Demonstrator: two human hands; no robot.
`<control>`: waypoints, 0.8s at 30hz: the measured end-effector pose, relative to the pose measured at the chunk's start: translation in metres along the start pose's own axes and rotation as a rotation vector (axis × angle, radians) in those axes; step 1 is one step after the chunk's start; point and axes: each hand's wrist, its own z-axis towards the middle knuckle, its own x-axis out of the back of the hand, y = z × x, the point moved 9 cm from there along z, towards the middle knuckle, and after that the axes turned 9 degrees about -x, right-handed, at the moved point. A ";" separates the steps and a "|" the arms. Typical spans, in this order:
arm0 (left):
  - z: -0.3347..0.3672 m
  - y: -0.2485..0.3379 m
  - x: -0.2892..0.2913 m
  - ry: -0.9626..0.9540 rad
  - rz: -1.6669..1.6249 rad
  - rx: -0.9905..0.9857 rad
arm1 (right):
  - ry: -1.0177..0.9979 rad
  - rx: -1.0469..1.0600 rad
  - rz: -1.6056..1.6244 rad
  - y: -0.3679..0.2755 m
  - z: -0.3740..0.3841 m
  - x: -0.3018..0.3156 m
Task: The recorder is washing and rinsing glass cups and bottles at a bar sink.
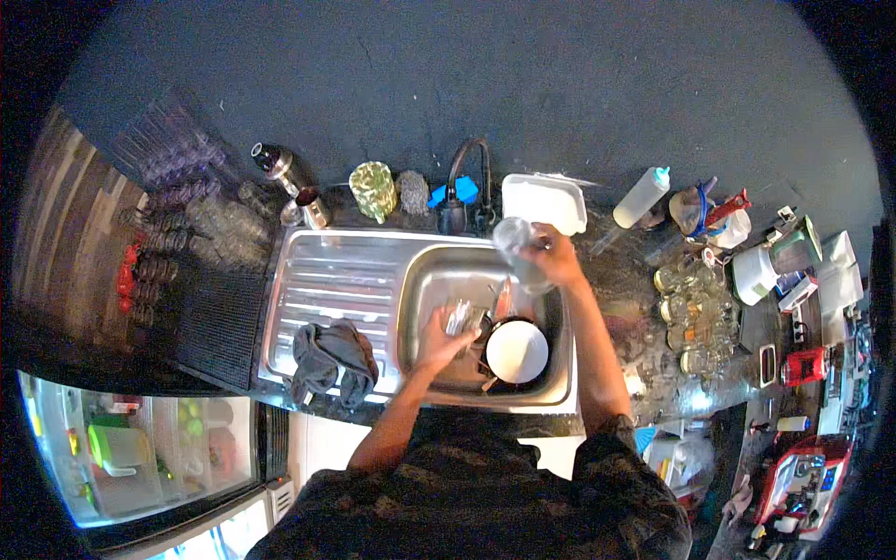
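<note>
I stand at a steel sink (425, 280). My left hand (439, 338) is down in the basin, closed on a shiny metallic scrubber (462, 317). My right hand (556, 257) is raised over the basin's far right corner, gripping a clear drinking glass (519, 252) that tilts toward the dark tap (464, 182). A white plate (516, 352) lies in the basin just right of my left hand, with other dishes partly hidden beneath it.
A grey cloth (329, 359) lies on the ribbed drainboard (322, 289). Behind the sink stand a white box (544, 203), a squeeze bottle (642, 196) and a green cup (372, 189). Several glass jars (695, 317) crowd the right counter. Dark glasses (163, 243) fill the left shelf.
</note>
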 end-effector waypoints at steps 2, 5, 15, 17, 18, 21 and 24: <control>0.006 0.029 0.009 0.087 0.242 -0.170 | 0.048 -0.042 -0.014 0.014 -0.033 -0.010; 0.014 0.057 0.004 -0.065 0.178 -0.198 | -0.188 -0.127 -0.106 0.019 -0.068 -0.032; 0.002 0.097 -0.029 -0.544 0.262 -0.378 | -1.002 -0.213 -0.472 0.044 -0.112 -0.100; 0.002 0.102 -0.019 -0.451 0.297 -0.483 | -0.809 -0.332 -0.045 0.042 -0.108 -0.093; 0.001 0.101 -0.017 -0.463 0.276 -0.495 | -0.795 -0.297 -0.008 0.040 -0.111 -0.091; 0.010 0.070 -0.001 -0.380 0.025 -0.124 | -0.873 -0.439 0.447 0.037 -0.128 -0.088; 0.013 0.058 0.006 -0.430 -0.089 0.026 | -0.888 -0.696 1.069 0.030 -0.142 -0.090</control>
